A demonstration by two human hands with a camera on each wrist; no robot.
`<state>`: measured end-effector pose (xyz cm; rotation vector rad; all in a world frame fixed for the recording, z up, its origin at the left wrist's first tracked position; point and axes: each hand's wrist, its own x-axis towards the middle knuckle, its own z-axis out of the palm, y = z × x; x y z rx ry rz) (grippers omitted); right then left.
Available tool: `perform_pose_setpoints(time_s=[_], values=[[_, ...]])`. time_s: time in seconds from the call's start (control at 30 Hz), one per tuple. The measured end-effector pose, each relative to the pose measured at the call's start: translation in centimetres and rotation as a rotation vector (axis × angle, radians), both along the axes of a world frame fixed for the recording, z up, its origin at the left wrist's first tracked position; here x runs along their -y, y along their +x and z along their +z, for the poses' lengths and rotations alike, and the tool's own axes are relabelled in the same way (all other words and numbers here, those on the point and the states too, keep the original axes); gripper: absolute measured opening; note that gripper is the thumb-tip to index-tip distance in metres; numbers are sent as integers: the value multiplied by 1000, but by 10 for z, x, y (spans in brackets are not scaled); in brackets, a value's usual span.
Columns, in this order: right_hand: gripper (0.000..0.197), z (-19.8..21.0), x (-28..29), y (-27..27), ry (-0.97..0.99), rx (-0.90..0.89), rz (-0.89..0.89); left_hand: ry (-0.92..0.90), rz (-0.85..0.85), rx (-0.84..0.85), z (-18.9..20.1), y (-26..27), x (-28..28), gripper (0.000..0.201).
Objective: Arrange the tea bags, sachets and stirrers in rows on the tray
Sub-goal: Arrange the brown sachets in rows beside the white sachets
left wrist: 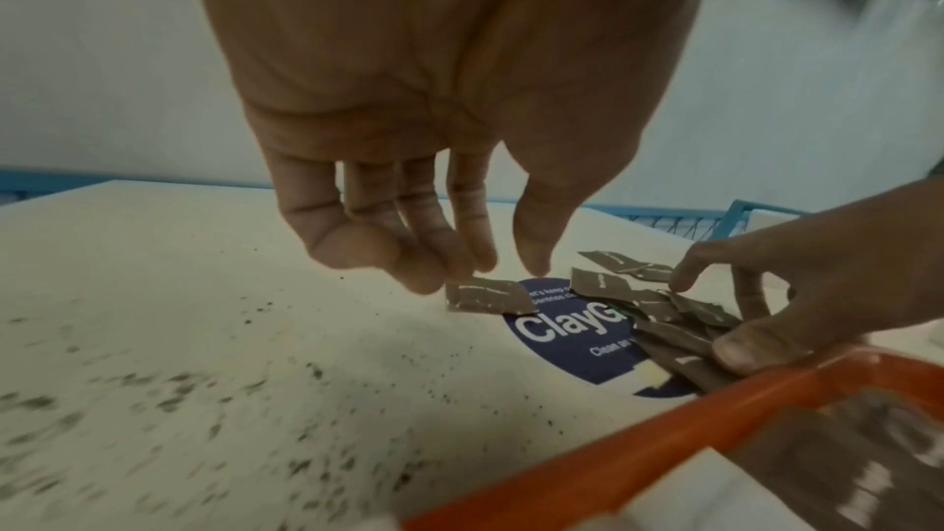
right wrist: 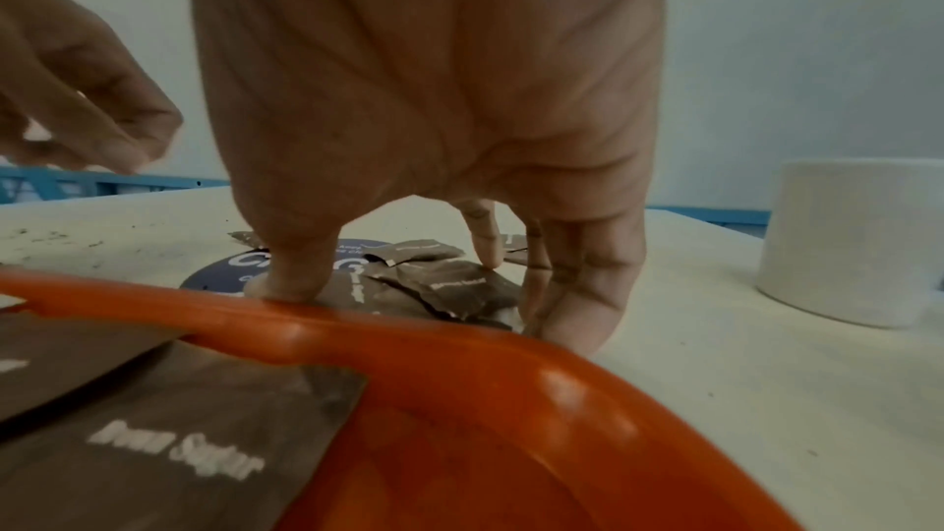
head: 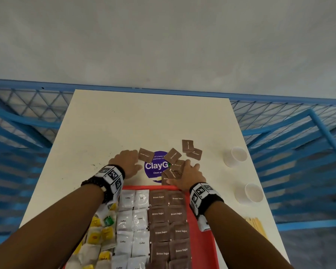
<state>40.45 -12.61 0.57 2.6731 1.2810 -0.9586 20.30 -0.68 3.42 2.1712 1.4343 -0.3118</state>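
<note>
Tray point(head: 202, 239): rows of tea bags point(head: 97, 235), white sachets point(head: 133, 222), brown sachets point(head: 168, 224).
Hands: left hand point(head: 127, 163) and right hand point(head: 188, 176) on loose brown packets point(head: 173, 155).

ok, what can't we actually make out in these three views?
- Tea bags: head view, left forearm covers part of the rows, so no count.
- Tray: near end cut off by the bottom edge.
- Stirrers: head view, mostly hidden behind the right forearm.
- Sticker text: covered by brown sachets.
- Right hand: fingers on the sachet pile; how many it has, unclear.
- Left hand: fingertips at one sachet; pinched or only touched, unclear.
</note>
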Motion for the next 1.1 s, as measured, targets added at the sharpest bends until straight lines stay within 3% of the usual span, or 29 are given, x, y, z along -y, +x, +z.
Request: perform_pose_setpoints(time_s=[0.2, 0.4, 0.6, 0.73, 0.8, 0.93, 1.1], values=[[87, -10, -2, 5, 51, -47, 60, 33, -66, -22, -18, 35, -10, 51], [73, -17, -14, 8, 145, -106, 1, 11, -149, -50, -41, 52, -17, 77], [57, -16, -18, 9, 259, -202, -65, 104, -190, -53, -51, 49, -13, 57], [43, -11, -26, 50, 238, -73, -173, 125, -149, -53, -50, 42, -14, 44], [54, -12, -38, 75, 205, -45, -302, 83, -95, -54, -49, 39, -14, 47], [103, -22, -56, 96, 97, -79, -549, -34, 59, 58, -52, 32, -9, 43], [92, -21, -82, 74, 91, -50, -509, -55, 104, 121, -51, 25, 0, 15]])
